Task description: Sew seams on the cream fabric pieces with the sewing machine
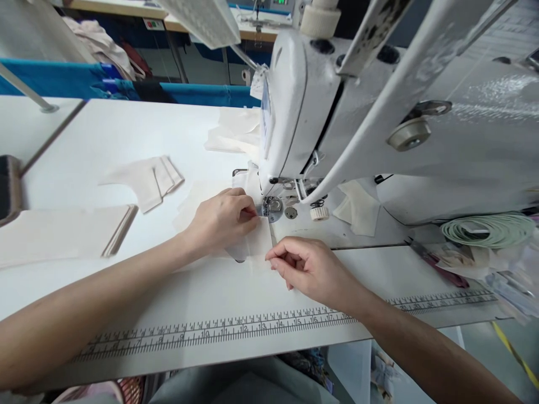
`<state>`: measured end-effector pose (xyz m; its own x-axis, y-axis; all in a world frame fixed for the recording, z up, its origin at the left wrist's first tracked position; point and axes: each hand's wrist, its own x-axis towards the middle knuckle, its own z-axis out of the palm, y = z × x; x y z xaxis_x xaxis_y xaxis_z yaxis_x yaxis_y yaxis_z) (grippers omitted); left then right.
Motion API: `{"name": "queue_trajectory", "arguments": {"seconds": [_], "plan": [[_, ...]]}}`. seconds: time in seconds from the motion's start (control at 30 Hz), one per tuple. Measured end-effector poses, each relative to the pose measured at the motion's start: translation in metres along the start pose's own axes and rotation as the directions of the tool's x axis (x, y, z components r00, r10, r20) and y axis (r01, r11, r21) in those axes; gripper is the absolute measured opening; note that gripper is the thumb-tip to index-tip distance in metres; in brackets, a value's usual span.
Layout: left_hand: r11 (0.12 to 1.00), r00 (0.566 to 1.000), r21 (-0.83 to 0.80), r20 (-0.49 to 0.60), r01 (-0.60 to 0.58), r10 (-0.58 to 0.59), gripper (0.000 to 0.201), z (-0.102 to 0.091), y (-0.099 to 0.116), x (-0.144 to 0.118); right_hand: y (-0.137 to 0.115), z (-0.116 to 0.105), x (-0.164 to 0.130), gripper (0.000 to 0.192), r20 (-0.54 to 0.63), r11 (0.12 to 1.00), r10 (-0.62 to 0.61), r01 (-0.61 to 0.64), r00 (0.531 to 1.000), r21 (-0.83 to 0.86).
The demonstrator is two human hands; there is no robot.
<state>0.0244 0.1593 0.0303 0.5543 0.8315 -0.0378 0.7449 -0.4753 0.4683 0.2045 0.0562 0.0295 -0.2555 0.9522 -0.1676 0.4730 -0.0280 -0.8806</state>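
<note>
A thin white fabric piece point(257, 247) lies on the table just in front of the sewing machine point(286, 112). My left hand point(229, 219) is closed, thumb and fingers pinching the fabric's upper edge close to the presser foot point(273, 206). At the fabric's right edge, my right hand point(309, 266) pinches its corner between thumb and forefinger, the other fingers curled under. The fabric is flat between both hands, and its left part is covered by my left hand.
Cut cream pieces point(147, 179) and a fabric stack point(67, 230) lie at left. More pieces point(236, 132) sit behind the needle. Snips point(438, 264) and a pale green coil point(486, 230) are at right. A printed ruler point(223, 331) runs along the front edge.
</note>
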Motion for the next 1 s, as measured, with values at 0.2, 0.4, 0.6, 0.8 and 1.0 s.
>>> {"name": "queue_trajectory", "arguments": {"seconds": [0.2, 0.4, 0.6, 0.8, 1.0], "plan": [[1.000, 1.000, 0.018, -0.001, 0.003, -0.003, 0.017, 0.000, 0.001, 0.001, -0.003, -0.003, -0.001, 0.012, -0.005, 0.995, -0.057, 0.057, 0.998, -0.087], [1.000, 1.000, 0.024, -0.002, 0.002, -0.002, 0.016, 0.000, 0.000, 0.001, 0.008, -0.003, 0.001, 0.022, -0.100, 0.788, -0.407, 0.293, 0.908, -0.542], [1.000, 1.000, 0.030, -0.003, 0.005, -0.005, 0.016, 0.001, 0.001, 0.002, 0.012, 0.003, 0.001, 0.032, -0.033, 0.441, -0.522, 0.236, 0.852, -0.866], [1.000, 1.000, 0.022, -0.018, -0.003, 0.003, 0.015, 0.002, 0.001, 0.000, 0.011, 0.004, 0.000, 0.032, -0.010, 0.410, -0.503, 0.228, 0.864, -0.883], [0.996, 0.999, 0.081, -0.029, -0.025, 0.027, 0.013, 0.001, 0.001, 0.000, 0.010, 0.005, 0.001, 0.030, -0.002, 0.394, -0.464, 0.205, 0.886, -0.896]]}}
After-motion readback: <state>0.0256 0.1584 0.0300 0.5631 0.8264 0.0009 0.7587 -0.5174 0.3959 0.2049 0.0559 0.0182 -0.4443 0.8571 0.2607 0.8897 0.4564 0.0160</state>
